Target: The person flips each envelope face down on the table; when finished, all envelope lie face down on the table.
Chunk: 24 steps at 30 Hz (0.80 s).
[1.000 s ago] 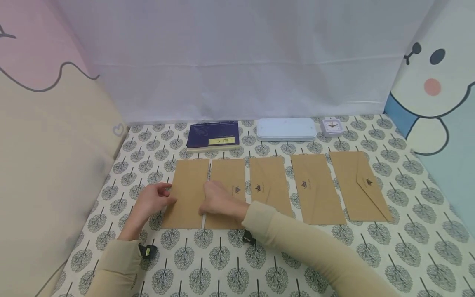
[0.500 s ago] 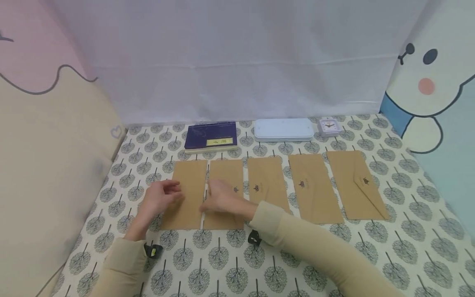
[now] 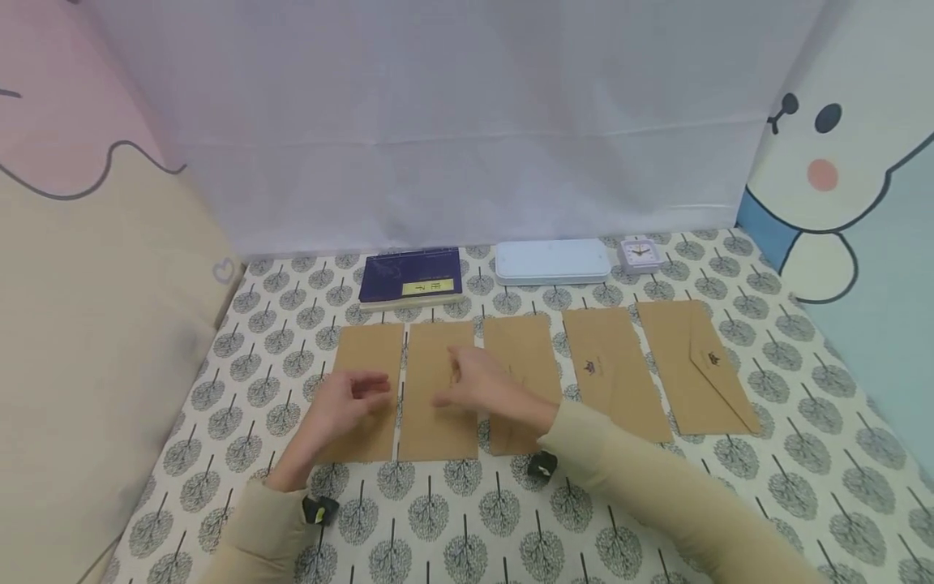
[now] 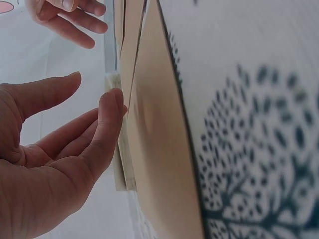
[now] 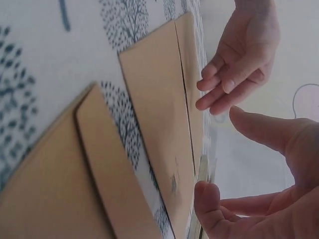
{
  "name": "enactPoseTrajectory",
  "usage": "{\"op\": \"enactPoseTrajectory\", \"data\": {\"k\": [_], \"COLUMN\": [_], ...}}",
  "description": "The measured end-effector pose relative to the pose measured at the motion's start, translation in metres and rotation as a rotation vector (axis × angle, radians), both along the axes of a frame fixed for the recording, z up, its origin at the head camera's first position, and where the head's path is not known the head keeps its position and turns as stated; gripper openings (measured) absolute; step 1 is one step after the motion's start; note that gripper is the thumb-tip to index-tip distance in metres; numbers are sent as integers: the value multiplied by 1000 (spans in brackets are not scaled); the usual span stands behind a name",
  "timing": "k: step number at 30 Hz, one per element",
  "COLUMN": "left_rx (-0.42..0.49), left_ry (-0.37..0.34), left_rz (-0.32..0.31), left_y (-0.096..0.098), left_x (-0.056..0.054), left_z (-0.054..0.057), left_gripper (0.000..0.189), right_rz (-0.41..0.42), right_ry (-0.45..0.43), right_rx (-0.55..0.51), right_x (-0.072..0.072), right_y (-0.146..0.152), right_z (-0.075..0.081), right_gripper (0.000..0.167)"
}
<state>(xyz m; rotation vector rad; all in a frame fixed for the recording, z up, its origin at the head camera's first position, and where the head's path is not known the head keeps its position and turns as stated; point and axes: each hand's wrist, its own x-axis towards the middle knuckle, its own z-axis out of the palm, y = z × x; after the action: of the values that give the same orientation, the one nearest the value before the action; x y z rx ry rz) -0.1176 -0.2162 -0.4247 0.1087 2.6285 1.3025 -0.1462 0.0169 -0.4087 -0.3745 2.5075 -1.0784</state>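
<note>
Brown paper envelopes lie flat in a row across the table. Over the leftmost envelope (image 3: 365,349) hovers my left hand (image 3: 346,405), thumb and fingers parted with nothing between them. My right hand (image 3: 481,385) is above the gap between the second envelope (image 3: 430,430) and the third envelope (image 3: 521,341), hiding part of both. Its thumb and bent fingers also stand apart, as the right wrist view of the right hand (image 5: 269,184) confirms. In the left wrist view, the fingertips of the left hand (image 4: 65,149) are close to an envelope's surface (image 4: 154,164).
Farther right lie a fourth envelope (image 3: 613,357) and a fifth envelope (image 3: 679,349) with its flap edge showing. Along the back stand a dark blue book (image 3: 387,280), a pale tin case (image 3: 552,261) and a small lilac clock (image 3: 640,254). The tablecloth (image 3: 467,551) has a tree print.
Both hands have moved to the right: the left from the first envelope's left edge to over it, the right from the gap beside the first envelope towards the third. The envelopes keep their places.
</note>
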Motion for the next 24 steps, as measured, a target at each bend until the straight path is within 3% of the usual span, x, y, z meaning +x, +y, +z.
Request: {"op": "enactPoseTrajectory", "data": {"k": [8,24], "left_rx": [33,-25], "left_ry": [-10,-43], "left_rz": [-27,-79], "left_y": [9,21], "left_x": [1,1], "left_z": [-3,-1], "left_gripper": [37,40], "right_rz": [-41,-74], "right_ry": [-42,-27], "right_rx": [-31,66], "right_x": [0,4], "right_y": [22,34], "right_z": [3,0], "right_gripper": [97,78]}}
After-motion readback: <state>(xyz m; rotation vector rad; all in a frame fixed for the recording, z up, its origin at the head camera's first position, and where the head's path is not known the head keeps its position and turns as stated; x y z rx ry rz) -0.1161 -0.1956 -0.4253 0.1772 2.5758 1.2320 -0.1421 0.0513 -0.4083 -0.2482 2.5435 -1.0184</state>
